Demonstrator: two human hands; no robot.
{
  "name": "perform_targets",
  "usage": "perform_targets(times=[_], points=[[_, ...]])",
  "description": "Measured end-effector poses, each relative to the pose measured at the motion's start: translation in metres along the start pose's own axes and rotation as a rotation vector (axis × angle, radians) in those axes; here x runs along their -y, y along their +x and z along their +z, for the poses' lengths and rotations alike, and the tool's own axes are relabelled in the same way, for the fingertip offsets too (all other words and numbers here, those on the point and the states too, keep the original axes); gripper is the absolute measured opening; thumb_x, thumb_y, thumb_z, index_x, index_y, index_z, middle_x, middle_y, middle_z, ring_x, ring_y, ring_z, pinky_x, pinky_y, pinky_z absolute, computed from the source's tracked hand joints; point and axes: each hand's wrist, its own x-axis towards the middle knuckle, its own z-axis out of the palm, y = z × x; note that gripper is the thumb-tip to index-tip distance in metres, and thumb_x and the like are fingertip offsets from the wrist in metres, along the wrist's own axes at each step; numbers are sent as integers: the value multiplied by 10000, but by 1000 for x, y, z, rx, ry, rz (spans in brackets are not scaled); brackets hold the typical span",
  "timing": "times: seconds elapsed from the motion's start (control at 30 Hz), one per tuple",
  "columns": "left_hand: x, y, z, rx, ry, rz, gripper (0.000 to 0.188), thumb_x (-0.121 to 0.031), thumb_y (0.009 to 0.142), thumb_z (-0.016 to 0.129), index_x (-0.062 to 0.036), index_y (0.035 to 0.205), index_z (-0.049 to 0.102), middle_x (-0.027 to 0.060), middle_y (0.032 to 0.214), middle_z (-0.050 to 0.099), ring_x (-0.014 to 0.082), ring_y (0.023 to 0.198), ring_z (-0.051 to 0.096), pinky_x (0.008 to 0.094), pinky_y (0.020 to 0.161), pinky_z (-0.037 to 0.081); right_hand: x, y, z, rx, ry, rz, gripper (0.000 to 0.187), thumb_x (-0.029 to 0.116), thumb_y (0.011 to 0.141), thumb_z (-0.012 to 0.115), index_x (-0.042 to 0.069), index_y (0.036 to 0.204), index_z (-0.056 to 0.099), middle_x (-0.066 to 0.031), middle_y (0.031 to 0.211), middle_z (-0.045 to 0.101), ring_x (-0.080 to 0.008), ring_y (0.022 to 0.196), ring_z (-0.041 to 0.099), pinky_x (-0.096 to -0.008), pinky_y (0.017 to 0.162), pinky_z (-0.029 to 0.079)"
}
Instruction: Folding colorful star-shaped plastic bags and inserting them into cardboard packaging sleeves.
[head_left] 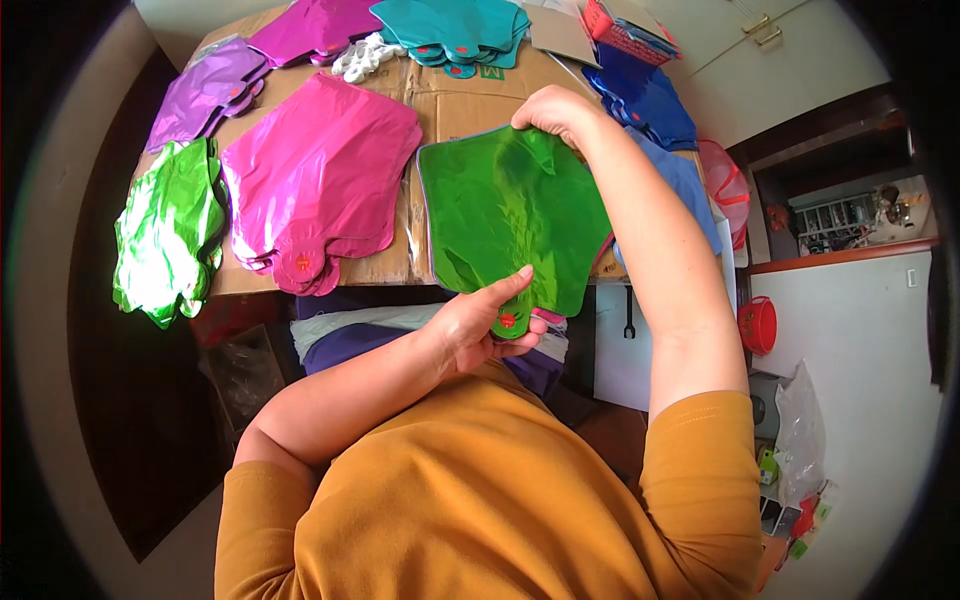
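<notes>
A flat, glossy green foil sheet (475, 195), broad with a small rounded tab and a red mark at its near end, hangs partly over the table's front edge. My left hand (490, 325) grips the near end beside the tab, thumb on top and fingers beneath. At the far right corner my right hand (555, 112) pinches the foil, its fingertips partly hidden. Thin blue-violet and pink edges show from under the green sheet. To its left lies a pile of pink foil sheets (320, 170) of similar shape.
Cardboard (440, 95) covers the table. Around its edges lie piles of bright green foil (165, 230), purple foil (205, 90), magenta foil (310, 30), teal foil (455, 30) and blue foil (650, 105). A white bundle (367, 58) sits between piles. A red basket (758, 325) is at the right.
</notes>
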Motion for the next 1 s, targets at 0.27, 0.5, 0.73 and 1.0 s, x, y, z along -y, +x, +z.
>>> perform_targets(times=[0.27,0.5,0.73,1.0], points=[[16,14,-28,296,-82,-29,354,-254,916,648,-39,1184,563,108,1049,655,216,912,648,414,882,529,-2,12,14,-159,-281,-8,283,142,699,640,-46,903,695,-243,941,687,-329,881,683,-374,768,523],[12,23,-47,581,-105,-48,475,-268,919,632,-6,1290,491,148,1151,615,250,1019,627,423,956,486,-19,22,13,-119,-189,-94,177,133,754,672,-17,844,699,-136,767,671,-212,694,626,-351,636,493],[16,21,-55,509,-129,8,397,-252,923,632,-10,1222,534,150,1093,623,228,946,626,407,940,496,-3,-2,15,-61,-69,-115,104,123,829,704,36,884,712,-52,798,668,-131,723,574,-309,671,455],[20,17,-42,215,7,82,292,-180,910,658,-21,1142,579,109,993,648,206,894,626,371,854,537,7,-1,17,-60,-50,-160,109,102,813,712,41,901,736,-83,835,694,-146,714,595,-320,622,481]])
